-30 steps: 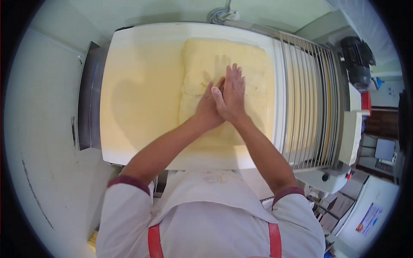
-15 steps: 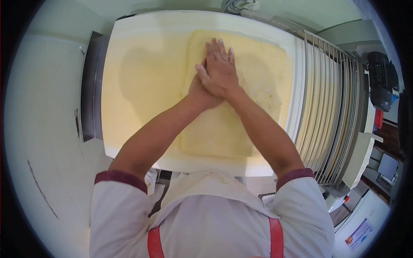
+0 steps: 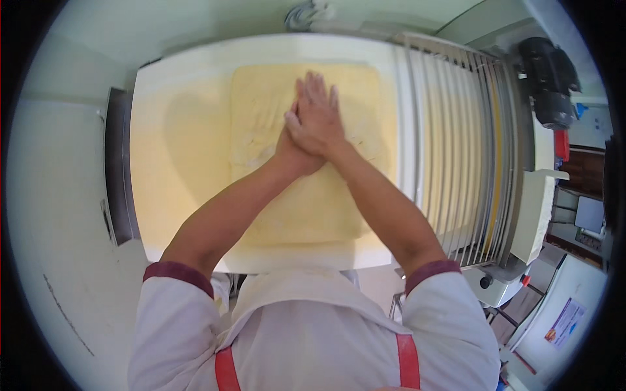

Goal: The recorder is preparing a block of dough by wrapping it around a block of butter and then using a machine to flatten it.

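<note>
A thick pale-yellow slab of dough (image 3: 261, 98) lies spread on the white worktop. My hands are stacked near its middle, pressing flat on it. My right hand (image 3: 318, 120) is on top, its fingers stretched out and pointing away from me. Beneath it is my left hand (image 3: 290, 153), mostly covered; its visible part looks flat against the dough. Neither hand grips anything. Faint dents and small wrinkles show in the dough left of the hands.
Just right of the dough stands a metal wire guard (image 3: 456, 143) over rollers and a belt. A dark motor (image 3: 548, 81) sits beyond it at the far right. A grey metal tray (image 3: 119, 166) borders the worktop's left end.
My stacked hands have moved right across the dough, from its left part to about its middle. The whole view has shifted a little, so the worktop appears further left.
</note>
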A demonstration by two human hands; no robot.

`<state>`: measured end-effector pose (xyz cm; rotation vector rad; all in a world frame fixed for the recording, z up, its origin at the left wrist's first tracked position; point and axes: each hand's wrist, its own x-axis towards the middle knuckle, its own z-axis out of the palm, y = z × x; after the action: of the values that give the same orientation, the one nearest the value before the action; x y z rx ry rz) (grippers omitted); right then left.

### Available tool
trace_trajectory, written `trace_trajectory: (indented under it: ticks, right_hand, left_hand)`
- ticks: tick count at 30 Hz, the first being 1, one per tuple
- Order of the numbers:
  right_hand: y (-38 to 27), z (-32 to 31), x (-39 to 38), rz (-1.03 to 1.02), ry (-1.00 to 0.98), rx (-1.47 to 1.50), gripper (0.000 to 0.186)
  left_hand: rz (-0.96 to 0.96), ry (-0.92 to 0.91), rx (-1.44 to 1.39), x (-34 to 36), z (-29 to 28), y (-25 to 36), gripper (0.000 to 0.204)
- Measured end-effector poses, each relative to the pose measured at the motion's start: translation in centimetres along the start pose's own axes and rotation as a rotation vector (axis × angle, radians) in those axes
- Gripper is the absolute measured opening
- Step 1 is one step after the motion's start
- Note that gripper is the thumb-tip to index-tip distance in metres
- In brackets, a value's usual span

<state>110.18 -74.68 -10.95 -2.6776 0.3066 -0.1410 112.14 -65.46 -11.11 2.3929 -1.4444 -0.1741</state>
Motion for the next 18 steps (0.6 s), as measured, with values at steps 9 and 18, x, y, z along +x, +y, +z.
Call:
trace_trajectory:
  ticks: [9, 18]
  right_hand:
    - [6.0, -3.5, -0.5, 0.148, 0.069, -0.006, 0.071]
    - [7.9, -4.3, -5.6, -0.019, -0.075, -0.026, 0.071]
  left_hand:
    - [0.037, -0.2, 0.068, 4.1, 0.0, 5.5, 0.07]
    - [0.091, 0.076, 0.115, 2.3, 3.3, 8.4, 0.068]
